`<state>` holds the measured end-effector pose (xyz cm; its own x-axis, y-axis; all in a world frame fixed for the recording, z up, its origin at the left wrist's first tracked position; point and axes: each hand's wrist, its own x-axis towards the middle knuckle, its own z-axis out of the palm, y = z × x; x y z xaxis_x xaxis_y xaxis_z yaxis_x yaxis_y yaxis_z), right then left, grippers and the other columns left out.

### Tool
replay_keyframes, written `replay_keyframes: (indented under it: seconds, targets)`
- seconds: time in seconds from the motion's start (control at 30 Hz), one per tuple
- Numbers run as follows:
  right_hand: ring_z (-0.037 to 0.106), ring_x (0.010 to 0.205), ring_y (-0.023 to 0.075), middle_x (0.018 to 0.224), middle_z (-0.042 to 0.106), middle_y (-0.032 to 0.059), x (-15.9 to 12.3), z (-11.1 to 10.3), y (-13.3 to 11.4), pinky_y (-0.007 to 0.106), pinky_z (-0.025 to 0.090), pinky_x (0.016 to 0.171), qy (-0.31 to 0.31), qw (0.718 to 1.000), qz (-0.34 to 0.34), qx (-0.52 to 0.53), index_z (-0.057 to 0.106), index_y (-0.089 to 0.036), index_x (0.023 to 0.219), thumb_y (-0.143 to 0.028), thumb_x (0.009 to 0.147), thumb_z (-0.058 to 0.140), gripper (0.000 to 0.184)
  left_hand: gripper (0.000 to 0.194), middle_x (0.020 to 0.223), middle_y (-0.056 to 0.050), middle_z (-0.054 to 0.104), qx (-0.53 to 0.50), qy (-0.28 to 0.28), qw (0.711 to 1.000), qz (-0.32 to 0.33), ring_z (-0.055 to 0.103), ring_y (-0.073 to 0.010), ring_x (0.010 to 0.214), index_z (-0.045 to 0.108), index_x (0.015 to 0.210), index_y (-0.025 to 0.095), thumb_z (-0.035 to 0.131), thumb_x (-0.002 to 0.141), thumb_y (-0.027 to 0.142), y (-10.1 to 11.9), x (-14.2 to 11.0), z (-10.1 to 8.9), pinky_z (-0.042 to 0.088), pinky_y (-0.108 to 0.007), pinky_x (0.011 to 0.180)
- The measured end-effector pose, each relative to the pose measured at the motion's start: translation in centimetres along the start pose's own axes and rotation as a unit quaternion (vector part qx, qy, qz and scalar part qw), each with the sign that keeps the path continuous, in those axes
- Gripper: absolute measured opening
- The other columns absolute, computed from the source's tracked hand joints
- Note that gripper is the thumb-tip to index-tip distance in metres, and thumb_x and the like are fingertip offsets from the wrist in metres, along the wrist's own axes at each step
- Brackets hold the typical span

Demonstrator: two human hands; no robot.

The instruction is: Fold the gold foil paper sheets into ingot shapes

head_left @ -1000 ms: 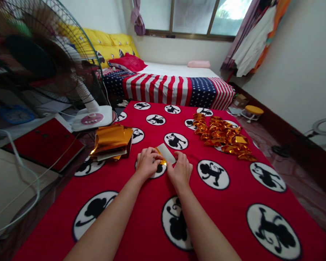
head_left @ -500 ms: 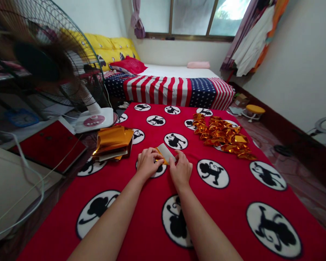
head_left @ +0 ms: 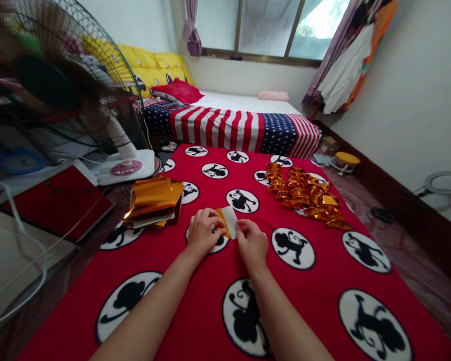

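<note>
A small sheet of gold foil paper (head_left: 230, 222), white on its back, is partly folded, with a gold strip along its left side. My left hand (head_left: 206, 230) grips that gold strip, fingers curled and thumb on the edge. At the other side my right hand (head_left: 252, 243) pinches the white edge between thumb and fingers. To the left lies a stack of gold foil sheets (head_left: 154, 196). Farther off to the right, several folded gold foil pieces (head_left: 304, 193) sit in rows on the red cloth (head_left: 195, 311).
An electric fan (head_left: 126, 163) with turning blades stands at the left, beside a red panel (head_left: 56, 200) and a loose white cable (head_left: 41, 245). Beyond the cloth is a bed (head_left: 225, 128). A yellow stool (head_left: 347, 159) and a ring light (head_left: 445, 183) are at the right.
The paper has turned a little, so its fold stands more upright in view. Both hands keep hold of it. The whole view has shifted slightly.
</note>
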<state>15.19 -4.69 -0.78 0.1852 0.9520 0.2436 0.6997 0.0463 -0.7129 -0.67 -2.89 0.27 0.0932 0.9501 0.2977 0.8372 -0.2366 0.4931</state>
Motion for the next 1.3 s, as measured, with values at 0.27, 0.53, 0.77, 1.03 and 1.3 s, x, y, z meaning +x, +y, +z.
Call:
replay_keyframes:
  seconds: [0.27,0.53,0.77,1.03,1.3]
  targets:
    - [0.06,0.063,0.0149,0.076,0.069,0.0012,-3.2,-2.0,0.6,0.025,0.045,0.062,-0.131,0.987,0.011,0.091,0.07,-0.019,0.089,-0.016,0.074,0.056,0.021,0.007,0.082,-0.001,0.066,-0.041,-0.1,0.986,0.126,0.057,-0.0176,0.085,0.069,0.073,0.02,0.068,0.076,0.014,0.5,0.6,-0.5,0.037,-0.033,0.078]
    - [0.056,0.083,0.0174,0.09,0.058,0.0046,-3.3,-3.4,1.5,0.029,0.046,0.073,-0.124,0.982,-0.131,0.062,0.069,-0.022,0.099,-0.005,0.079,0.053,0.031,0.007,0.087,-0.003,0.065,-0.192,-0.096,0.971,0.109,0.059,-0.0158,0.085,0.071,0.074,0.018,0.068,0.077,0.012,-0.4,-1.2,0.3,0.044,-0.029,0.08]
    - [0.05,0.098,0.0216,0.107,0.057,0.0079,-2.2,-3.7,1.7,0.037,0.043,0.084,-0.058,0.957,-0.281,-0.035,0.072,-0.026,0.094,-0.012,0.089,0.054,0.022,0.009,0.087,-0.004,0.065,-0.231,-0.091,0.965,0.084,0.06,-0.0156,0.085,0.074,0.075,0.018,0.068,0.077,0.011,-0.5,-1.3,0.3,0.047,-0.029,0.079]
    - [0.054,0.094,0.0196,0.099,0.069,0.0027,-1.8,-3.6,1.7,0.035,0.038,0.081,-0.093,0.943,-0.317,-0.034,0.071,-0.026,0.091,-0.016,0.09,0.058,0.016,0.009,0.087,-0.003,0.064,-0.232,-0.094,0.965,0.083,0.06,-0.0152,0.085,0.073,0.076,0.018,0.068,0.077,0.011,-0.6,-1.4,0.4,0.047,-0.029,0.08]
    - [0.057,0.09,0.0176,0.097,0.07,0.0015,-1.7,-3.0,1.6,0.033,0.037,0.077,-0.132,0.954,-0.268,0.016,0.07,-0.024,0.089,-0.017,0.088,0.062,0.011,0.01,0.088,-0.004,0.064,-0.232,-0.098,0.965,0.079,0.06,-0.0154,0.086,0.073,0.076,0.018,0.067,0.077,0.01,-0.5,-1.4,0.4,0.047,-0.028,0.079]
